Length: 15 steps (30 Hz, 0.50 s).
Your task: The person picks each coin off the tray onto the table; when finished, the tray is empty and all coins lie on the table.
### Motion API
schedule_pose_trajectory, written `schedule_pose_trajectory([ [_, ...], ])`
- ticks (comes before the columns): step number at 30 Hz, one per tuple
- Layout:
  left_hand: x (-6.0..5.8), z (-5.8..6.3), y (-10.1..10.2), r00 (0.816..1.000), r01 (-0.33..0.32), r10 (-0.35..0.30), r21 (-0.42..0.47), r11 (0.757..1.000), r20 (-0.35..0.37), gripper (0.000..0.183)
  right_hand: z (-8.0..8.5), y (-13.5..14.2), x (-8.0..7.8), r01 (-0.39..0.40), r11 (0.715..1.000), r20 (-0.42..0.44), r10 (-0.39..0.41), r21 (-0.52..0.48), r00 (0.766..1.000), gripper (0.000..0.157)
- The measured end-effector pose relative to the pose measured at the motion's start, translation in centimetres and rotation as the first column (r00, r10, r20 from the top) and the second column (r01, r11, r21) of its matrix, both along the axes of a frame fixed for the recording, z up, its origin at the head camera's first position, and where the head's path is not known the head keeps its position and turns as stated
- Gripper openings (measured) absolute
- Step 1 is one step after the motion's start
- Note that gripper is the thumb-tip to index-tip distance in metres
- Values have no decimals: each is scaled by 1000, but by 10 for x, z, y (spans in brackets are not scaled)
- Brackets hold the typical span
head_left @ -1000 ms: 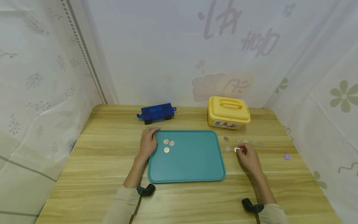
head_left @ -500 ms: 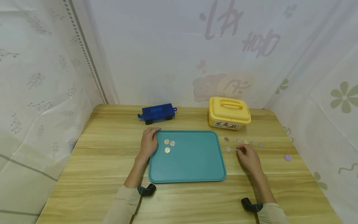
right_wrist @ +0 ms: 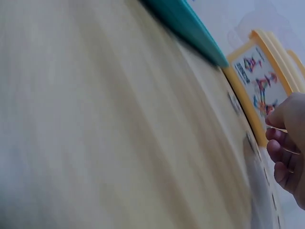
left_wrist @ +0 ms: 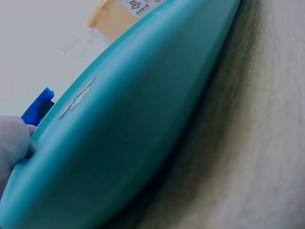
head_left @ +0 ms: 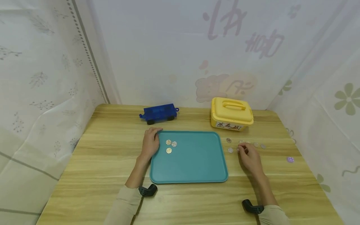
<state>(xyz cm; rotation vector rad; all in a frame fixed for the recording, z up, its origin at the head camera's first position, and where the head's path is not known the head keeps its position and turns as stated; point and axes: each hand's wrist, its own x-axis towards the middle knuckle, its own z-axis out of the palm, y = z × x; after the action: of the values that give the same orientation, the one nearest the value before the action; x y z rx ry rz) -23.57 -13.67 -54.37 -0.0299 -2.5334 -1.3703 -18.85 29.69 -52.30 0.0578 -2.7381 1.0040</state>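
Observation:
My left hand (head_left: 150, 143) grips the far left corner of a teal tray (head_left: 194, 165), its fingers over the rim. In the left wrist view, part of this hand (left_wrist: 14, 143) shows on the tray's edge. Three coins (head_left: 168, 150) lie inside the tray near that corner. Right of the tray, my right hand (head_left: 250, 157) pinches a coin between thumb and fingertips, seen as a thin pale edge in the right wrist view. Several more coins lie on the table around it, including one coin (head_left: 230, 150) to its left and another coin (head_left: 228, 140) farther back.
A yellow lidded box (head_left: 232, 114) with a handle stands behind the coins. A blue toy wagon (head_left: 160, 113) with black wheels stands behind the tray. A small purple piece (head_left: 290, 159) lies on the wooden table (head_left: 98, 162) at the right. Patterned cloth surrounds the table.
My right fingers have closed over the coin at their tips, which showed more plainly before. The left hand keeps its place on the tray. The whole view has shifted slightly.

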Motion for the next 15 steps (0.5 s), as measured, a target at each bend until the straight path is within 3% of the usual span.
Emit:
schedule_pose_trajectory([
  [5, 0, 1, -1, 1000, 0, 0, -9, 1000, -9, 34, 4, -29, -6, -67, 998, -47, 66, -18, 997, 17],
  [11, 0, 1, -1, 1000, 1, -1, -6, 1000, -13, 35, 9, -75, -13, -179, 976, -26, 177, -124, 984, 13],
  [15, 0, 0, 0, 1000, 3, -3, 1, 1000, -18, 34, 7, -108, -17, -259, 963, -19, 259, -76, 966, 10],
])
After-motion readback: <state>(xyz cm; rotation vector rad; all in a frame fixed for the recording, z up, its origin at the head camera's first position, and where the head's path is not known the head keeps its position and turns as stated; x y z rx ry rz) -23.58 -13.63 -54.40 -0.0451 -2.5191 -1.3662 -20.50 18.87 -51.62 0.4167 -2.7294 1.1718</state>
